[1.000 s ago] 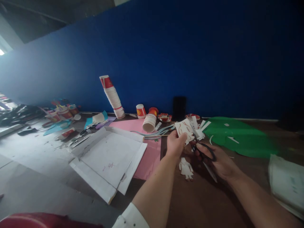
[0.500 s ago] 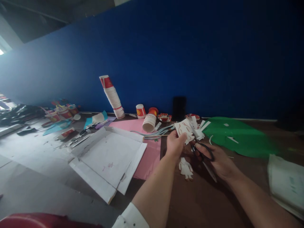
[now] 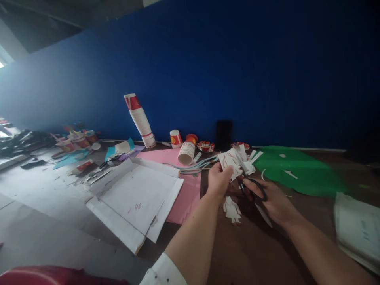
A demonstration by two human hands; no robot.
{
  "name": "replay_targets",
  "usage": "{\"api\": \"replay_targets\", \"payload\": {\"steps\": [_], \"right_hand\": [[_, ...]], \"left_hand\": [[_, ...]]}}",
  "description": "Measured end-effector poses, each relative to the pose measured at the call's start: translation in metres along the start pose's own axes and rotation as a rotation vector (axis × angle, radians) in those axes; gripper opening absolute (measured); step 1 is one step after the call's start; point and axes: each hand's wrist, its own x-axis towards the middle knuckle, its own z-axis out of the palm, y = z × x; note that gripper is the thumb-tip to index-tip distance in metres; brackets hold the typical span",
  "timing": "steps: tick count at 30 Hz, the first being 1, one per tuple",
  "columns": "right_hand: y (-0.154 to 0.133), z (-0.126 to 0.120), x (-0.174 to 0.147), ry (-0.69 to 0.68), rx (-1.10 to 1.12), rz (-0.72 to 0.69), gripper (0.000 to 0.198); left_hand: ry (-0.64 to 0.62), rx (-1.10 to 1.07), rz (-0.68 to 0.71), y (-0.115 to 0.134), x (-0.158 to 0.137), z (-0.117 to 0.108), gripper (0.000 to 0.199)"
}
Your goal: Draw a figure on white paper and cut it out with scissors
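Observation:
Between the thumb and fingers of my left hand point(image 3: 219, 180) is a piece of white paper point(image 3: 230, 163) with brown outlines drawn on it. My right hand point(image 3: 274, 200) grips black-handled scissors point(image 3: 257, 189), whose blades point at the lower right edge of that paper. Whether the blades are parted cannot be made out. Below the hands, on the brown tabletop, lies a white paper cutout point(image 3: 232, 209) with a figure-like shape and brown marks. White paper strips point(image 3: 251, 160) lie just behind the held paper.
A white cardboard box lid point(image 3: 139, 194) overlaps pink paper point(image 3: 187, 194) on the left. Behind stand a leaning stack of paper cups point(image 3: 141, 122) and a single cup point(image 3: 175, 139). Green paper point(image 3: 297, 172) and a white bundle point(image 3: 358, 229) lie to the right. A blue partition point(image 3: 208, 71) rises behind.
Almost nothing differs. My right hand and the scissors have shifted very slightly at the paper's edge, while my left hand keeps its place.

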Motion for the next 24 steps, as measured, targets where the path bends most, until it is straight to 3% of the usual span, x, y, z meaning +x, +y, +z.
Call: {"api": "replay_targets", "payload": {"steps": [24], "right_hand": [[-0.0046,-0.0001,-0.0028,0.011,0.000,0.014,0.056]], "left_hand": [[-0.016,-0.028,-0.001,-0.0006,0.0012,-0.0014,0.009]]}}
